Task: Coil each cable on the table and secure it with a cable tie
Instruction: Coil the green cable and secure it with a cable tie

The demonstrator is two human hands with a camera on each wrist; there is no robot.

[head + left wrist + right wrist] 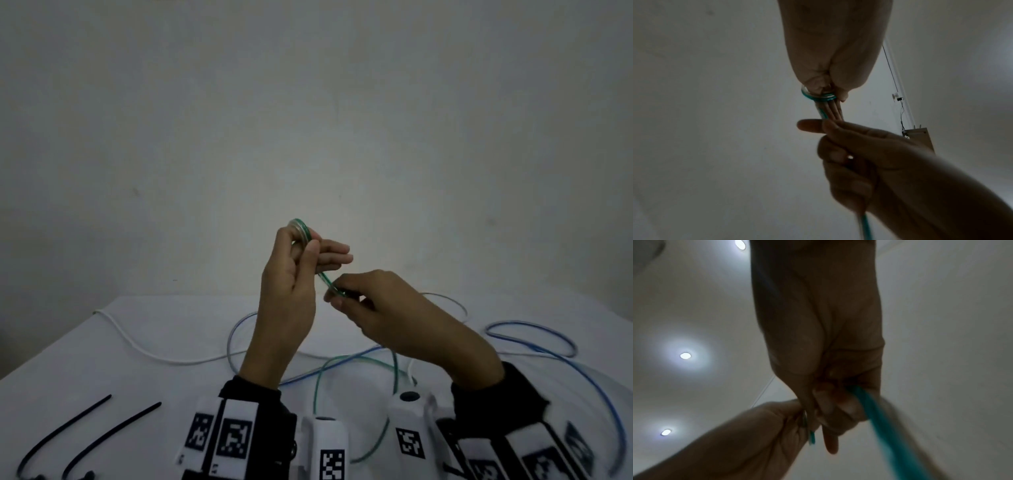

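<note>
Left hand (291, 274) pinches small green cable (303, 231) coil; right hand (370, 305) grips loose part. Loops may spring open if pinch slips.

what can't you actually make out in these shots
- How many loops of green cable are wound so far: the left hand covers most of the coil in the head view.
- Where the cable sits inside the right hand: curled fingers hide it.
- The heads of the two black cable ties: cut off by the bottom edge of the head view.
- The green cable in the right wrist view: blurred.
</note>
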